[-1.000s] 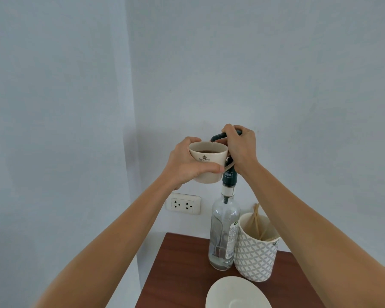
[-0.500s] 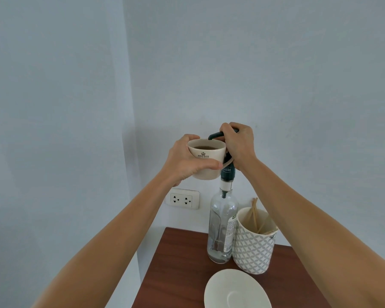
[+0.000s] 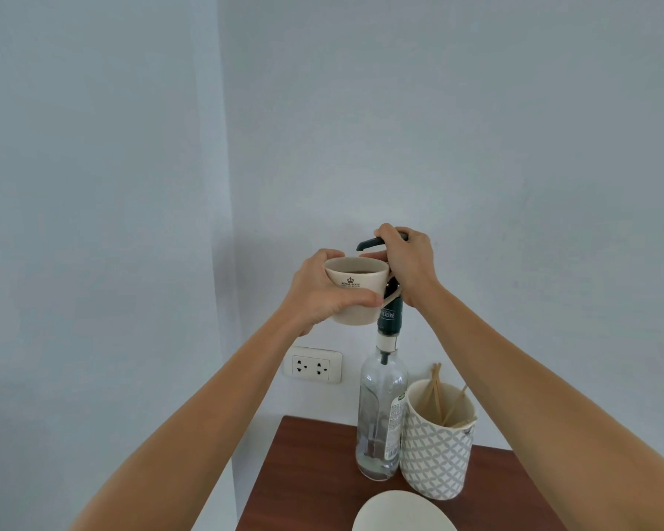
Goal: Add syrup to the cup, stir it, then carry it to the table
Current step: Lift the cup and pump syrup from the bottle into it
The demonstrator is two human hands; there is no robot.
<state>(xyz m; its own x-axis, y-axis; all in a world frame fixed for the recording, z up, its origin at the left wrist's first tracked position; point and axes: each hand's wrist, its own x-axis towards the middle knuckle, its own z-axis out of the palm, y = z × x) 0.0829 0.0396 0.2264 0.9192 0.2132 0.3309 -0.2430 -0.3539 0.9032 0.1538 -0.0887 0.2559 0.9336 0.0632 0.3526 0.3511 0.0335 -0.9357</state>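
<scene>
A cream cup (image 3: 357, 285) with a crown logo and dark liquid inside is held in the air by my left hand (image 3: 324, 293), wrapped around its left side. The cup sits just under the dark green pump spout (image 3: 367, 244) of a clear glass syrup bottle (image 3: 380, 412) that stands on the wooden table (image 3: 307, 477). My right hand (image 3: 411, 266) is closed over the top of the pump head. The bottle holds only a little liquid at its bottom.
A patterned white and grey holder (image 3: 436, 450) with wooden stir sticks (image 3: 436, 389) stands right of the bottle. A white saucer (image 3: 399, 511) lies at the table's front. A wall socket (image 3: 312, 365) is behind, and walls meet in a corner at the left.
The cup and both hands have stayed together at the pump; the view has shifted slightly, so the table items sit a little lower and left in frame.
</scene>
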